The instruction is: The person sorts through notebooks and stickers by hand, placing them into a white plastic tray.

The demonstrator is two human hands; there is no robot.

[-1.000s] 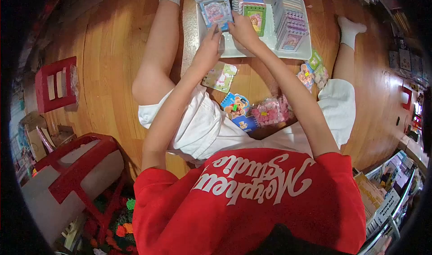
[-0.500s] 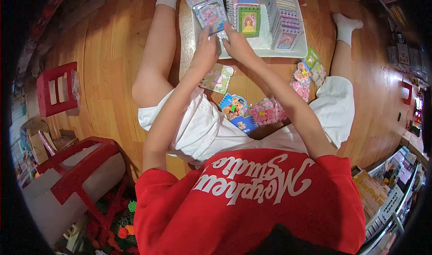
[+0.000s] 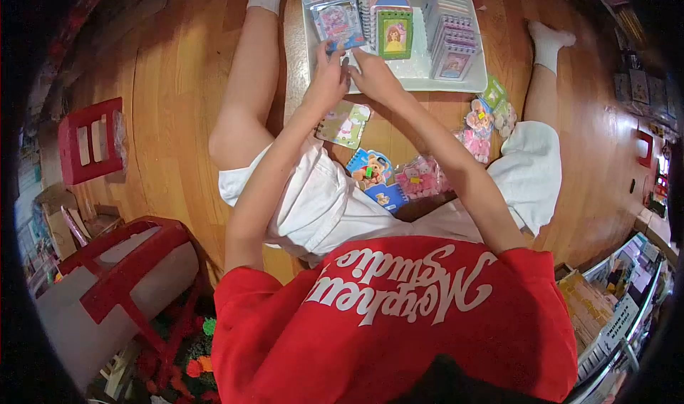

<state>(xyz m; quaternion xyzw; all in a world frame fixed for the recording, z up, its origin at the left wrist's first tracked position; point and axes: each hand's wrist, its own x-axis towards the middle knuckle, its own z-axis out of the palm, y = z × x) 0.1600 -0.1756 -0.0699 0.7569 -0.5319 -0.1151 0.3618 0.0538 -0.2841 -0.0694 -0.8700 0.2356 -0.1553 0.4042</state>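
A small blue notebook in a clear wrapper [image 3: 338, 21] leans in the front left of a white tray [image 3: 456, 85], against other small notebooks. My left hand [image 3: 329, 78] has its fingers closed at the lower edge of this notebook. Close beside it, my right hand [image 3: 376, 76] has its fingertips at the lower right corner of the same notebook. The fingertips of both hands are partly hidden. Just right of them stands a green-framed spiral notebook [image 3: 395, 35] with a figure in a yellow dress.
A row of wrapped notebooks [image 3: 453, 44] fills the tray's right side. On the floor lie a green notebook [image 3: 343, 125], a blue bear notebook [image 3: 372, 170], a pink one [image 3: 422, 179] and more bear-shaped ones [image 3: 479, 119]. A red stool [image 3: 92, 142] is at left.
The wrapped blue notebook has gone from tilted in my hands to standing straighter against the others in the tray. My hands have moved slightly down toward its lower edge.
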